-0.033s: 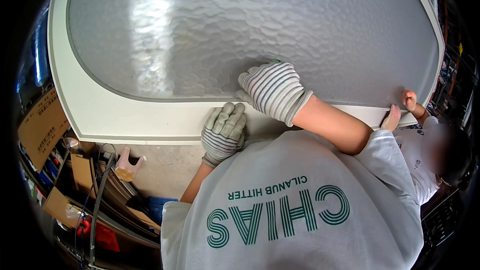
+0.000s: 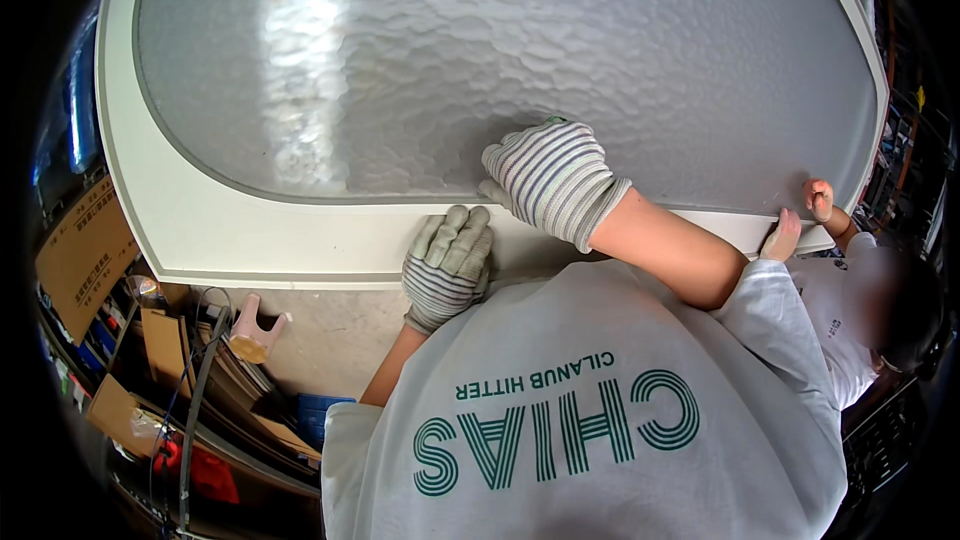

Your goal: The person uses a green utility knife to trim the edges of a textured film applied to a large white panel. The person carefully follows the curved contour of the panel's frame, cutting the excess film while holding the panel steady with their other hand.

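- Left hand point(image 2: 448, 265), gloved, lies on the white frame point(image 2: 250, 240) of the door panel, fingers curled narrow over its near rail.
- Right hand point(image 2: 548, 175), gloved, presses flat and wide on the frosted glass point(image 2: 450, 50) at the grey seal point(image 2: 330, 198).
- A co-worker's bare hand point(image 2: 820, 200) grips the far corner.
- Glass looks seated; seal seemingly not yet pressed all round.

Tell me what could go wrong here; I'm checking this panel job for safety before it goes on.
1. The left hand grips only the white frame edge while the right hand lies flat on the textured glass; a flat gloved palm could slip.
2. Another person's bare hand pinches the far edge, so fingers may get nipped if the panel shifts.
3. Cables and boxes crowd the floor below, a possible trip hazard.
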